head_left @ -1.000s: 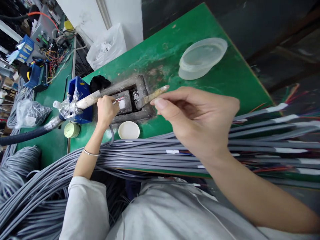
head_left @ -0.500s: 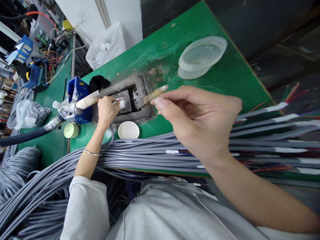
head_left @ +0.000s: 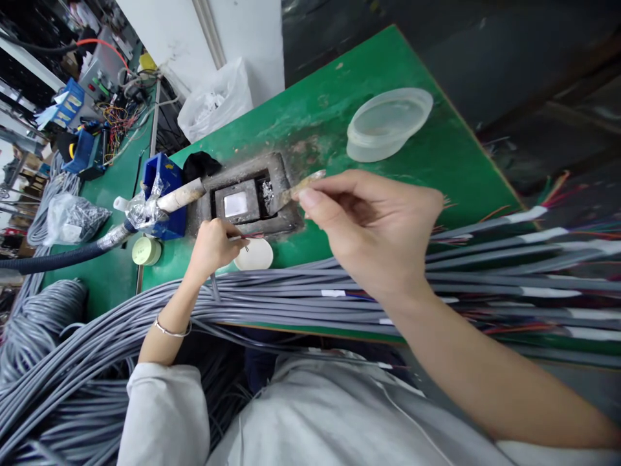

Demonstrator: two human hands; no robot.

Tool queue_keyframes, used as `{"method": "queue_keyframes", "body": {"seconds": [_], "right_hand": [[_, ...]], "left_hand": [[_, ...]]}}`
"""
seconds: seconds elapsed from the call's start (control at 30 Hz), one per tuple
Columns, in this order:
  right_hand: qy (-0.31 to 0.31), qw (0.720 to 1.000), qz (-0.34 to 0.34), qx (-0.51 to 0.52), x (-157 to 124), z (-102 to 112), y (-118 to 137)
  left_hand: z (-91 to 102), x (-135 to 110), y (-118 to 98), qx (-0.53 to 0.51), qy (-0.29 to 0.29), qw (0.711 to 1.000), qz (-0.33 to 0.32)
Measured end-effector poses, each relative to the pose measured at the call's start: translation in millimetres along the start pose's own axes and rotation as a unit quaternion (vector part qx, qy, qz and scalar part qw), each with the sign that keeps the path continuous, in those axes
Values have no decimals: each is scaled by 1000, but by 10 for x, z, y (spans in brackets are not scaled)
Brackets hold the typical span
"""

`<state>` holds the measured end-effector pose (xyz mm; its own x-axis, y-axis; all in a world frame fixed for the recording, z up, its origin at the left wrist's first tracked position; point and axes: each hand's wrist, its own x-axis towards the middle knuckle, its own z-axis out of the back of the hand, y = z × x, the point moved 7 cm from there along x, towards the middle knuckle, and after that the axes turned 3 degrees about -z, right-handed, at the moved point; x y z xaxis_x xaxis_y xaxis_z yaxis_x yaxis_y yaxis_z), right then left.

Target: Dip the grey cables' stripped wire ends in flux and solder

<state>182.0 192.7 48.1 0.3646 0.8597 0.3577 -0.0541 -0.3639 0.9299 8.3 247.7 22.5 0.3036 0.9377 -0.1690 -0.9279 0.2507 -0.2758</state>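
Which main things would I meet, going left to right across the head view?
Clear plastic bag of dark parts, pale green round container, left hand, white shallow round dish, slim brown-stained stick, translucent round plastic tub.

Bench (head_left: 466, 175), flat rectangular: green, brown-grey blotches around the sooty grey rectangular pot (head_left: 280, 176). Square patch (head_left: 235, 204) in the pot: bright silvery white. Slim flat strip (head_left: 308, 182): mottled tan-brown, whitish tip. Fine wire ends (head_left: 255, 236): red and dark. Shallow round dish (head_left: 256, 257): plain cream. Long sheathed cables (head_left: 276, 291): uniform grey, white bands (head_left: 334, 293). Boxy plastic bin (head_left: 178, 223): blue, yellow spot. Small round tub (head_left: 146, 251): pale green. Crumpled cloth (head_left: 201, 166): black.
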Motion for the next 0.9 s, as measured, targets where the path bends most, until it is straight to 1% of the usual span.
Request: {"method": "queue_keyframes", "body": {"seconds": [0.17,0.27,0.33,0.47,0.53,0.57,0.7,0.9], "right_hand": [[-6,1000,-4,-2,22,15,15],[-7,1000,-5,-2,25,23,20],[-9,1000,-1,4,23,28,26],[-13,1000,7,9,20,33,37],[-16,1000,8,5,20,35,36],[-18,1000,10,3,21,36,36],[-25,999,26,7,23,39,42],[-23,999,30,14,22,40,43]], "left_hand": [[-78,49,-15,32,34,999,-15],[-58,46,-20,25,32,999,-26],[9,60,17,5,2,1000,-15],[185,151,166,-10,-119,992,35],[200,230,223,8,-155,987,46],[184,276,244,19,-160,986,49],[77,426,310,56,-152,985,60],[-34,520,357,66,-129,987,63]]}}
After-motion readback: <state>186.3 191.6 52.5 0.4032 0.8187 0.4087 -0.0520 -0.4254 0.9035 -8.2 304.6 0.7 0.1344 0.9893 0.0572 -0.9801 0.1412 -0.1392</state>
